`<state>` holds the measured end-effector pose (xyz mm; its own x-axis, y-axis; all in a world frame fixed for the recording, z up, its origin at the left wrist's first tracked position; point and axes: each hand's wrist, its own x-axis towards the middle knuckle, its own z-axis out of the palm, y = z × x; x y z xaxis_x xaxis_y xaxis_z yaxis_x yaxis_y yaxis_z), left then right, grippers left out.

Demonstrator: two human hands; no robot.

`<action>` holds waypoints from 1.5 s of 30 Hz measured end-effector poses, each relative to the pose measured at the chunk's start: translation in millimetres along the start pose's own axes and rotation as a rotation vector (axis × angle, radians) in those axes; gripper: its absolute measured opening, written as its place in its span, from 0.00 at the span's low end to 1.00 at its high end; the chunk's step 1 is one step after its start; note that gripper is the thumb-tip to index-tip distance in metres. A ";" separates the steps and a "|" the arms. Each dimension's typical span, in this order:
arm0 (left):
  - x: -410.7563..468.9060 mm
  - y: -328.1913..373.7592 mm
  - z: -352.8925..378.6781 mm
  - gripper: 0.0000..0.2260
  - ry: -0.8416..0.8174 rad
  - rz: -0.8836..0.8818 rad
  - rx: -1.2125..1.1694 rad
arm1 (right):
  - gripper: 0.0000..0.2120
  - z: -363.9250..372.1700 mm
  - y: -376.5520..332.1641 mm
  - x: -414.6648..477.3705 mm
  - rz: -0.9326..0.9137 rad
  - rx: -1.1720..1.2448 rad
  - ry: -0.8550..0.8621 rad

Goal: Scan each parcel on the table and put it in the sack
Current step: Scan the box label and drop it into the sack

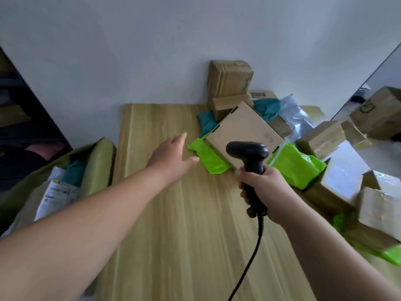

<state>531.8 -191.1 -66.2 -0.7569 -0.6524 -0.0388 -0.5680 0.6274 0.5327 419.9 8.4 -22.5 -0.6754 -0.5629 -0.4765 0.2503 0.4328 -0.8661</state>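
Parcels (243, 129) heaped along the table's (184, 224) right edge await scanning, a few already in the sack (99, 164) off its left edge; left hand (171, 155) reaches open-fingered, right hand (267, 192) grips a barcode scanner (247, 151).

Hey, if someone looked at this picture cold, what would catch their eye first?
The black scanner stands out at centre, gripped upright in the right hand. Just beyond it, a flat cardboard box lies tilted on a bright green mailer. The left hand reaches towards them, fingers straight, above the wooden table, and a sack holding parcels sits at the table's left edge.
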 end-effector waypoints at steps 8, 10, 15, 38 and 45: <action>97.5 85.8 39.8 0.35 -0.006 -0.016 -0.033 | 0.06 -93.1 -5.8 84.7 -0.148 0.017 0.360; 119.2 98.4 46.8 0.34 -0.017 -0.064 -0.057 | 0.06 -105.7 -4.0 105.0 -0.157 0.047 0.382; 163.2 106.9 65.4 0.35 -0.112 -0.209 -0.225 | 0.06 -116.8 2.7 142.2 -0.182 0.131 0.361; 18.8 70.3 18.3 0.32 -0.015 -0.703 -1.026 | 0.05 -86.4 16.0 42.8 -0.201 0.297 0.238; -46.5 40.7 33.8 0.07 -0.124 -0.822 -0.925 | 0.06 -49.6 58.8 -13.3 -0.091 0.111 0.302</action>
<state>532.9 -120.8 -71.3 -0.3382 -0.6338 -0.6956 -0.4853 -0.5159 0.7060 409.2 76.3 -59.6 -0.8696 -0.3542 -0.3440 0.2419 0.3019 -0.9222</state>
